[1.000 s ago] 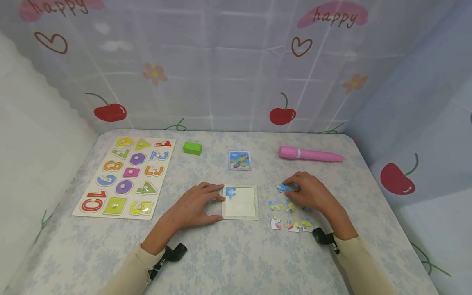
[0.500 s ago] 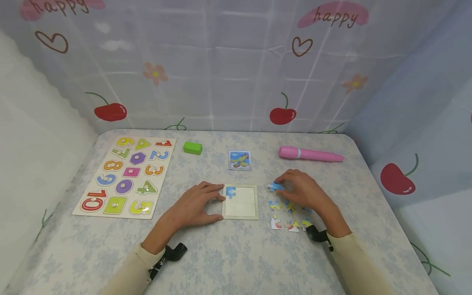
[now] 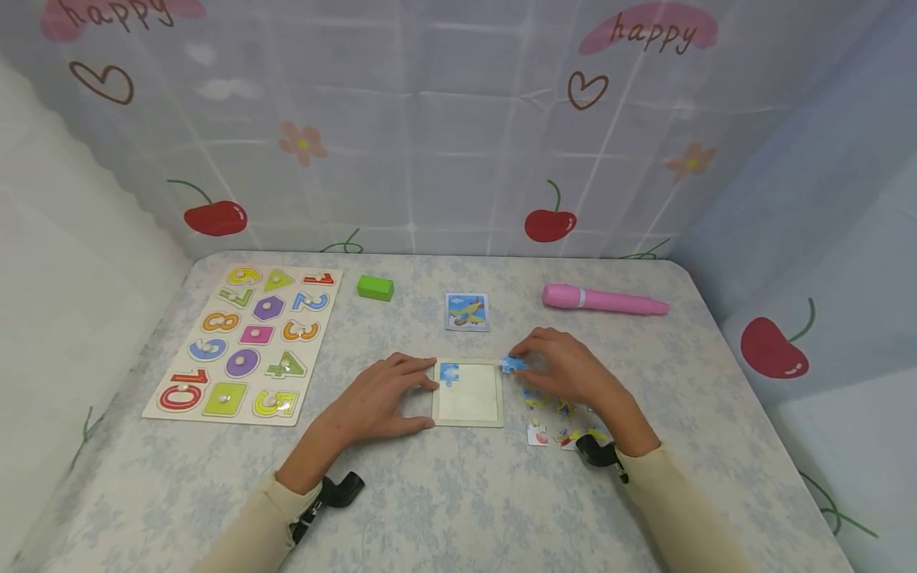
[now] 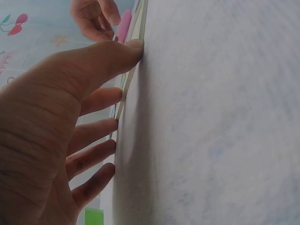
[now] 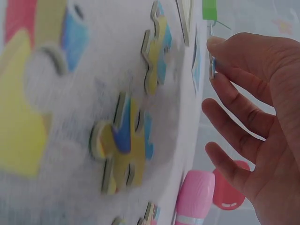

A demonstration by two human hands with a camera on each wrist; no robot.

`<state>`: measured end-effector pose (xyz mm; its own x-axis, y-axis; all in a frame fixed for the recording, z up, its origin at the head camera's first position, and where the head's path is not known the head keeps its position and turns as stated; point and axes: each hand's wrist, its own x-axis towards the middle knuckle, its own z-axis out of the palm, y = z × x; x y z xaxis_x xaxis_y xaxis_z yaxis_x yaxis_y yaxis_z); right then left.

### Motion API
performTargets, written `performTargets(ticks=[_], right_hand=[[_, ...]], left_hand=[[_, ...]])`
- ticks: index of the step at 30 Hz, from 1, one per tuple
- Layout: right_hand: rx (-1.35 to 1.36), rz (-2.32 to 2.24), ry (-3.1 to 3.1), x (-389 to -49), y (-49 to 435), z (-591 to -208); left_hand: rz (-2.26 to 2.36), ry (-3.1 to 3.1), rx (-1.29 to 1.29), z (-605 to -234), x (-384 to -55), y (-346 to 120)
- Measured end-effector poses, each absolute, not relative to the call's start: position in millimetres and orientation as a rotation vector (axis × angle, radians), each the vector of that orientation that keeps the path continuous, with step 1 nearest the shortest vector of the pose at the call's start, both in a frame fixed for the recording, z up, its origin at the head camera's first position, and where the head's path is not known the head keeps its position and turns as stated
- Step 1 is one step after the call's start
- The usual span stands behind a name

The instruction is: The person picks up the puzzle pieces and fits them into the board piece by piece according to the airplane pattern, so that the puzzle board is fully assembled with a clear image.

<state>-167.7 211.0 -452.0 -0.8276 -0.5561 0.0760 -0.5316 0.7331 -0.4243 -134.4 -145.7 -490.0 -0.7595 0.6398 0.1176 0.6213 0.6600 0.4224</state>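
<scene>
My right hand [image 3: 569, 368] pinches a blue jigsaw piece [image 3: 512, 364] between thumb and fingers, just off the right edge of the puzzle tray [image 3: 499, 398]. In the right wrist view the piece [image 5: 212, 65] appears edge-on, above the table. My left hand [image 3: 380, 400] rests at the tray's left side, its thumb and extended fingers touching the rim. Inside the tray a single blue piece [image 3: 449, 373] lies in the upper left corner. Right of the tray lie several loose pieces, among them a white and pink one [image 3: 536, 434]; my right hand and wrist partly cover others.
Behind the tray lies a small airplane picture card [image 3: 466, 311]. A green block [image 3: 376, 288] stands to its left, near a number-and-shape board [image 3: 247, 342]. A pink pen-shaped object [image 3: 605, 300] lies at the back right. Printed curtains [image 3: 458, 127] enclose the table.
My right hand has carried the blue jigsaw piece leftward, from above the loose pieces to beside the tray. The left hand has stayed at the tray's left edge.
</scene>
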Motion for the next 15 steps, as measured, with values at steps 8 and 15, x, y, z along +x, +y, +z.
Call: performTargets(ticks=[8, 15], right_hand=[[-0.948, -0.633, 2.837, -173, 189, -456], [-0.957, -0.613, 2.797, -176, 173, -458]], left_hand=[[0.690, 2.822, 1.058, -491, -134, -146], [0.699, 2.805, 1.069, -489, -134, -146]])
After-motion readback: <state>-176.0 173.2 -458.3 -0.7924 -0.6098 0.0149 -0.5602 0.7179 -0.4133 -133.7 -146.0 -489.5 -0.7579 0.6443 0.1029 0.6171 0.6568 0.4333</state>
